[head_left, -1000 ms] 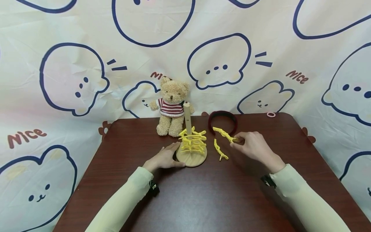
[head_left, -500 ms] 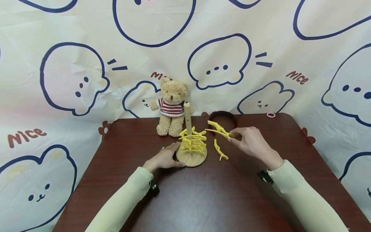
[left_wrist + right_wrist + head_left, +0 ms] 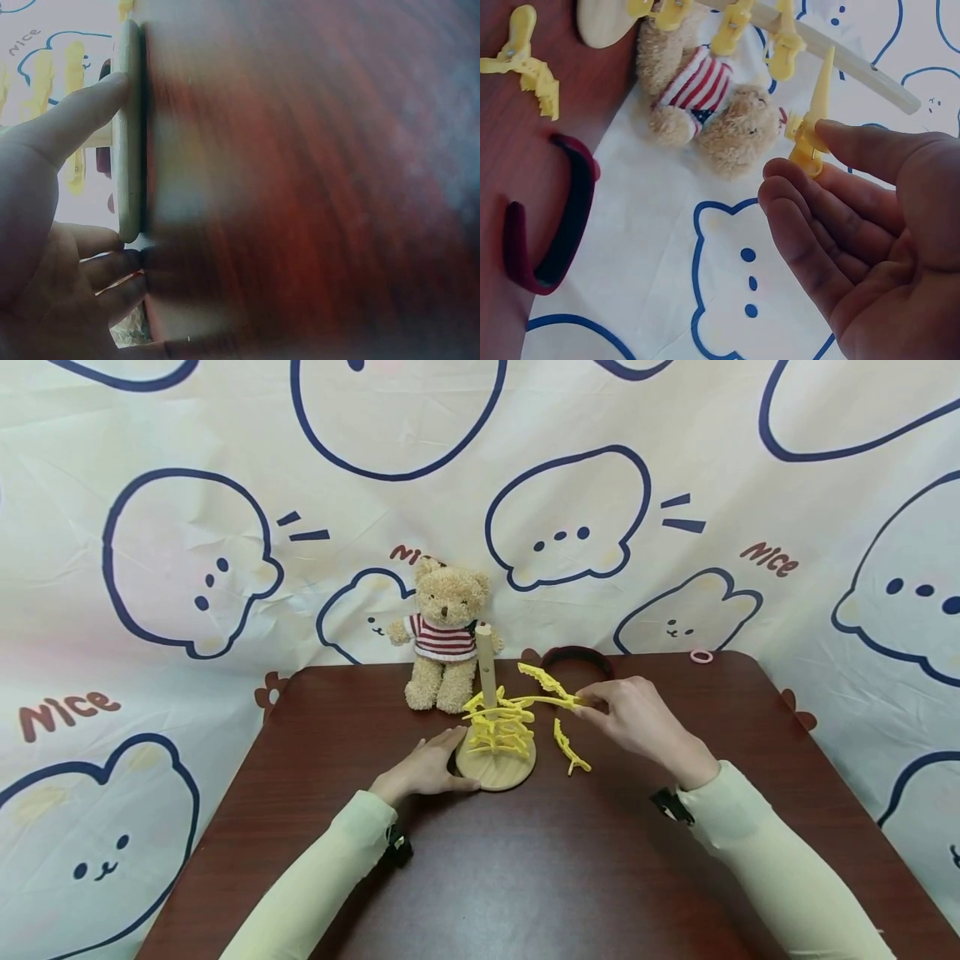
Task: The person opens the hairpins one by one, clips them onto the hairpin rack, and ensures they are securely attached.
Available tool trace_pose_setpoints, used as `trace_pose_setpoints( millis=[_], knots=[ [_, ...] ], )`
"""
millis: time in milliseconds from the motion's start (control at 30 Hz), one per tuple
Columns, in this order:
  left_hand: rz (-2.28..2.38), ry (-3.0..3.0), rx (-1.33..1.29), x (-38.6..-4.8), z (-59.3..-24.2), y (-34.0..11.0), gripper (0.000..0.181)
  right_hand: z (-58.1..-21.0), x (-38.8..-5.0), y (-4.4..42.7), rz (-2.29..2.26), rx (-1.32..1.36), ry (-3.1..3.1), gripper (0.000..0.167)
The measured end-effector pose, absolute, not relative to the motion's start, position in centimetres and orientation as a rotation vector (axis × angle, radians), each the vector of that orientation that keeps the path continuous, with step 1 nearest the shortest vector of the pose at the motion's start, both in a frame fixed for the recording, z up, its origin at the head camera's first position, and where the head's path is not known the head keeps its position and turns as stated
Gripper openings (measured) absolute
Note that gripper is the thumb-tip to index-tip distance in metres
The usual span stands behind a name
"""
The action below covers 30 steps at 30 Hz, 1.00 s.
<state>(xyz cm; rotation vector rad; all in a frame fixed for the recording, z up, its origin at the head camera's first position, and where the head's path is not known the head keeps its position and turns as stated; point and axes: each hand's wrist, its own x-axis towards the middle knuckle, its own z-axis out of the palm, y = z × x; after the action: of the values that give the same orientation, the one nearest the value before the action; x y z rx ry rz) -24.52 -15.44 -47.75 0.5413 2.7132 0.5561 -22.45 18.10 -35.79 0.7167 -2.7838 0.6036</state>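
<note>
A wooden stand with a round base (image 3: 497, 774) and an upright post (image 3: 487, 670) carries several yellow hair clips (image 3: 498, 727) stacked round its lower part. My left hand (image 3: 425, 768) holds the base at its left rim; in the left wrist view the thumb (image 3: 90, 112) lies over the disc and fingers touch its edge. Between thumb and fingertips, my right hand (image 3: 637, 720) pinches another yellow alligator hair clip (image 3: 542, 677), its jaws spread apart and pointing toward the post. Whether this clip touches the stacked ones, I cannot tell. One more yellow clip (image 3: 567, 750) lies right of the base.
A teddy bear (image 3: 442, 637) in a striped shirt sits behind the stand, close to the post. Farther right lie a dark red headband (image 3: 576, 654) and, at the table's back edge, a pink ring (image 3: 701, 657). A printed cloth hangs behind the brown table (image 3: 480, 877).
My right hand has carried the pinched clip left toward the post and slightly up, and its jaws have spread open. The left hand stays on the base.
</note>
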Motion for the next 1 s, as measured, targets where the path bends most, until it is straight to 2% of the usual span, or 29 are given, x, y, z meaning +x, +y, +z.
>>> trace_pose_setpoints(
  millis=[467, 767, 1000],
  knots=[
    [0.545, 2.714, 0.546, -24.5, -47.7, -15.4, 0.110, -34.9, -23.0, 16.0, 0.603, 0.830, -2.785, 0.012],
    [0.559, 2.720, 0.554, -24.4, -47.7, -15.4, 0.109, -34.3, -23.5, 14.8, 0.574, 0.841, -2.860, 0.019],
    [0.559, 2.717, 0.562, -24.5, -47.7, -15.5, 0.110, -33.9, -23.9, 14.0, 0.553, 0.890, -2.841, 0.019]
  ],
)
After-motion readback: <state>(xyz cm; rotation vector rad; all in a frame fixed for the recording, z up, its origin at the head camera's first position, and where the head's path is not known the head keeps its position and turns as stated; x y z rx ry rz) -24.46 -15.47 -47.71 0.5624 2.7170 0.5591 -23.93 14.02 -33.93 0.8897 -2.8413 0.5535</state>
